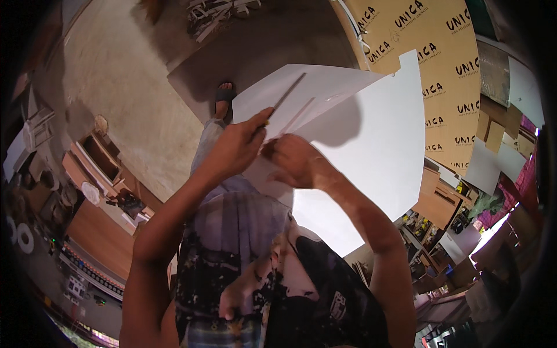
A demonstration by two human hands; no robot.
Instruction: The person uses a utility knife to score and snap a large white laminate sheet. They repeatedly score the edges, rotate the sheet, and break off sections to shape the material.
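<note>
One pale floor [127, 64]: spread out to the left of the white sheet [377, 151].
White sheet: lay in front of the person, glossy and broad, its far left part bent up in a flap and a dark shadow falling beside that flap.
Tan printed board [449, 75]: showed beyond the right edge of the white sheet, dark lettering repeated over it.
Dark brown panel [278, 37]: lay past the far edge of the white sheet.
Pale strips [220, 11]: sat in a loose heap well beyond the white sheet.
Sandalled foot [223, 97]: rested just left of the white sheet's flap.
Left hand [241, 145]: was over the near left part of the white sheet, its index finger reaching forward and the others curled in, grasping the near end of a thin dark strip [290, 89].
Right hand [296, 159]: was just right of the left one, above the white sheet, fingers bent inward and thumb apart from them; whether they gripped anything could not be told.
Thin dark strip: slanted away from the left fingers, in front of the white sheet's flap, its far end free.
</note>
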